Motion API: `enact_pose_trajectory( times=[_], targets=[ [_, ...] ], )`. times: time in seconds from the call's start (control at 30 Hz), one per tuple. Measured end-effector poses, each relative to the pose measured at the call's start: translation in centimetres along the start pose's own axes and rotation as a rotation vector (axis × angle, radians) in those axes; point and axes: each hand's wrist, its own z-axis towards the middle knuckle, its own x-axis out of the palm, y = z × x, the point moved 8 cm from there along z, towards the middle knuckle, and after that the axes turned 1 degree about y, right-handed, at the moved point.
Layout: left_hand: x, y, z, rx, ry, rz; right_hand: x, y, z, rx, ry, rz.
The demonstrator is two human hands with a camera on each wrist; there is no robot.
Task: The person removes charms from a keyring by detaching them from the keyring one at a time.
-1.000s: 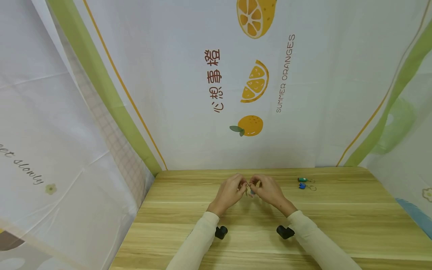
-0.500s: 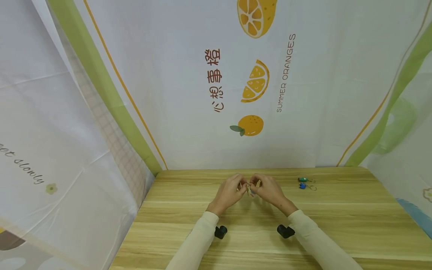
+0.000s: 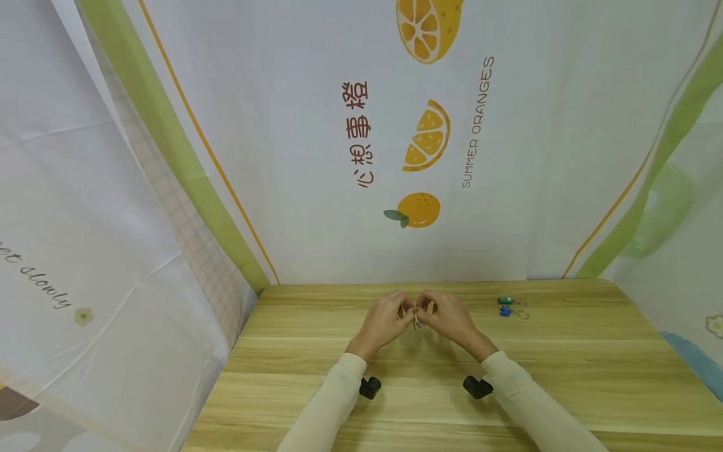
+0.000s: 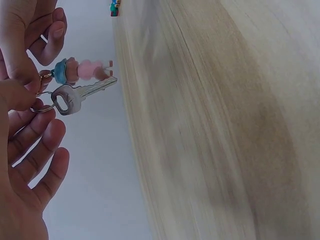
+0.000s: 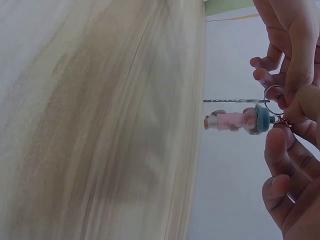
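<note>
Both hands meet above the table's far half in the head view. My left hand (image 3: 384, 319) pinches a split key ring (image 4: 42, 108) between thumb and fingers. From that ring a silver key (image 4: 70, 100) points down, seen edge-on in the right wrist view. My right hand (image 3: 449, 317) pinches the small metal clasp (image 5: 282, 120) of a figurine keychain. The figurine (image 5: 232, 121), pink with a blue-green hat, dangles right beside the key. Thumbs and fingertips hide part of where the ring and clasp come together.
On the wooden table (image 3: 553, 370), to the right of the hands, lie a green keychain (image 3: 505, 301) and a blue keychain (image 3: 505, 311), each with a metal ring. Black wrist cameras show beside the sleeves. A printed cloth (image 3: 305, 188) stands behind the table's far edge.
The fingertips have drawn slightly closer together, and the figurine now hangs nearer the key. The arms and the two keychains on the table have stayed in place.
</note>
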Motion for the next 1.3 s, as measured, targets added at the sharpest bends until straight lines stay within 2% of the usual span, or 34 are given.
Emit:
enact_pose_trajectory(
  times=[0.3, 0.57, 1.1, 1.3],
  targets=[
    [0.06, -0.15, 0.05, 0.008, 0.009, 0.036, 0.08, 0.07, -0.02, -0.003, -0.014, -0.012],
    [-0.28, -0.58, 0.12, 0.036, -0.022, 0.035, 0.12, -0.41, 0.03, 0.009, -0.018, -0.008],
    [-0.34, -0.18, 0.10, -0.014, -0.009, 0.001, -0.24, -0.47, -0.07, 0.041, -0.023, 0.005],
    [-0.35, -0.23, 0.10, 0.000, -0.009, 0.005, -0.29, -0.35, -0.04, 0.051, -0.028, 0.009]
  ],
)
